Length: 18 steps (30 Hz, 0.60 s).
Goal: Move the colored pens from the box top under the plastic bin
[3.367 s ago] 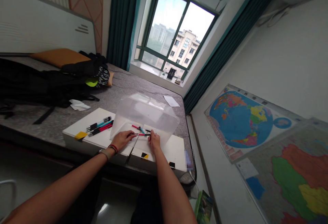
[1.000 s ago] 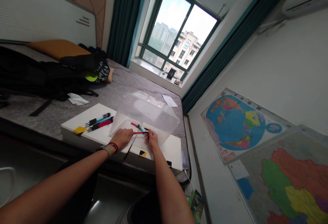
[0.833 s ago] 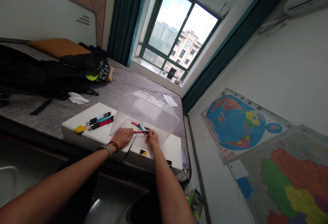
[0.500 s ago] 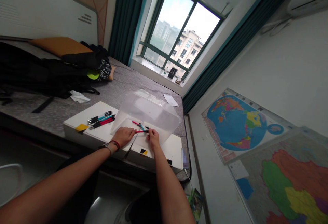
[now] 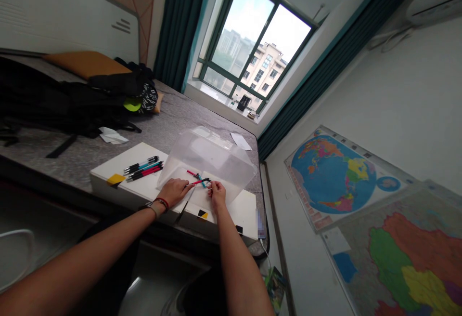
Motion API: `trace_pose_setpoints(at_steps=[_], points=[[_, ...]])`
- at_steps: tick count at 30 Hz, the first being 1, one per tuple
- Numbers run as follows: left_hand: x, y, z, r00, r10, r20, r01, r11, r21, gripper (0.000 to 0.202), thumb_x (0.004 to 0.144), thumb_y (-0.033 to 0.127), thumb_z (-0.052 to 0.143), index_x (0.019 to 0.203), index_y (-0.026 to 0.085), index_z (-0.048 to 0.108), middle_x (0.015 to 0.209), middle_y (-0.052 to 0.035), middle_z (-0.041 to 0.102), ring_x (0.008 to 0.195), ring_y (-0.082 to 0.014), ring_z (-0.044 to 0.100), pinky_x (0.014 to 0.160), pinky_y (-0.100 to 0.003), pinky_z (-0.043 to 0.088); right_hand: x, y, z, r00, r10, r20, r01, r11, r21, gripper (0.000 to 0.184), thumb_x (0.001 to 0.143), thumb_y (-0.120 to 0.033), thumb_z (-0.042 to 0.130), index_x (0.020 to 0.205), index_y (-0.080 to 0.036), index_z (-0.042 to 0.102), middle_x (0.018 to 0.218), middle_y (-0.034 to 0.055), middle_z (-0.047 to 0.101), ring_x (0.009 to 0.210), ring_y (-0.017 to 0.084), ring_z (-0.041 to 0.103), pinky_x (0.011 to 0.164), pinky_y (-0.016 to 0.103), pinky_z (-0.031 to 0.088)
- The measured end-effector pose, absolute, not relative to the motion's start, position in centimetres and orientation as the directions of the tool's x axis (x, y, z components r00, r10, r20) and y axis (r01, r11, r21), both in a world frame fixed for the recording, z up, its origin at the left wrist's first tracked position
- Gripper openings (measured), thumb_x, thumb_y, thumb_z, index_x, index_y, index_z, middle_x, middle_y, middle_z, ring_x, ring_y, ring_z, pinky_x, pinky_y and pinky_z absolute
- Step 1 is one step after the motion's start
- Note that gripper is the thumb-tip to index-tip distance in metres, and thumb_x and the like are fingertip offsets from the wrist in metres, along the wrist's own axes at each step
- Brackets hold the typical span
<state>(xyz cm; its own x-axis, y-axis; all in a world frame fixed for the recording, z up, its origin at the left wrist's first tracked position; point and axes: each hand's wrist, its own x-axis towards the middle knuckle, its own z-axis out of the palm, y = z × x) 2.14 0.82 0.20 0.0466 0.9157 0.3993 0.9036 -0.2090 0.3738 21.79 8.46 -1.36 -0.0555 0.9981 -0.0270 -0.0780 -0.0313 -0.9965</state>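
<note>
**Held:** your left hand [image 5: 174, 192], fingers narrowed on the near end of a red-and-black pen [image 5: 198, 181]. Your right hand [image 5: 217, 196], also narrow, pinches its far end. The pen sits slanted between your fingertips, above a white board [image 5: 119, 171].

**At hand:** a clear plastic box [image 5: 207, 154] rests on the board, its near edge just beyond your hands. A pink pen [image 5: 192, 174] and a teal pen [image 5: 201, 181] lie close past your fingertips, beside the held pen. A dark pen [image 5: 182, 208] lies on the board just below your left hand.

**On the board:** a row of pens [image 5: 143, 170], left of the box; a yellow tag [image 5: 115, 179] near the left corner; a black-and-yellow tag [image 5: 202, 215] below your hands.

**Around:** the board sits on a grey mattress [image 5: 187, 118]. A black backpack [image 5: 54, 99] and a crumpled tissue [image 5: 113, 135] lie to the left, a sheet of paper [image 5: 240, 141] beyond the box.

**On your left wrist:** a red band [image 5: 162, 203].
</note>
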Motion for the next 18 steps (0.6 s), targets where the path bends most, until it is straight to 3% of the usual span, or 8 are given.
trace_pose_setpoints(at_steps=[6,11,14,18], points=[[2.3,1.0,-0.2,0.007,0.917,0.398,0.918,-0.164,0.362,0.053,0.098,0.05,0.021,0.089,0.018,0.063,0.074,-0.0092,0.065,0.072,-0.0211,0.06,0.071,-0.032,0.038,21.6,8.6,-1.7,-0.021,0.999,-0.034,-0.066,-0.035,-0.997,0.026,0.074,-0.035,0.064,0.092,-0.015,0.061,0.068,0.0,0.065,0.045,0.007,0.049,0.041,0.018,0.039],[2.4,0.9,0.0,0.008,0.918,0.397,0.917,-0.165,0.362,0.052,0.098,0.048,0.02,0.09,0.019,0.062,0.074,-0.0092,0.065,0.071,-0.0212,0.06,0.071,-0.032,0.038,21.5,8.7,-1.8,0.008,0.999,-0.034,-0.088,-0.034,-0.996,0.04,0.074,-0.031,0.064,0.11,-0.016,0.056,0.076,0.0014,0.068,0.047,0.008,0.053,0.043,0.019,0.042],[2.3,0.8,0.2,0.007,0.921,0.389,0.902,-0.173,0.395,0.05,0.098,0.048,0.023,0.09,0.02,0.063,0.075,-0.0084,0.066,0.073,-0.0207,0.061,0.072,-0.032,0.038,21.5,8.4,-1.3,-0.004,0.999,-0.035,-0.068,-0.035,-0.997,0.029,0.078,-0.04,0.062,0.093,-0.015,0.059,0.065,-0.0001,0.064,0.044,0.008,0.05,0.041,0.019,0.039],[2.2,0.6,0.4,0.053,0.916,0.398,0.882,-0.23,0.411,0.044,0.097,0.05,0.029,0.096,0.022,0.064,0.08,-0.008,0.068,0.077,-0.0217,0.062,0.073,-0.032,0.038,21.7,7.7,-0.4,-0.055,0.998,-0.021,0.001,-0.021,-1.0,0.041,0.08,-0.056,0.056,0.073,-0.016,0.058,0.056,-0.0014,0.058,0.042,0.008,0.045,0.041,0.02,0.035]])
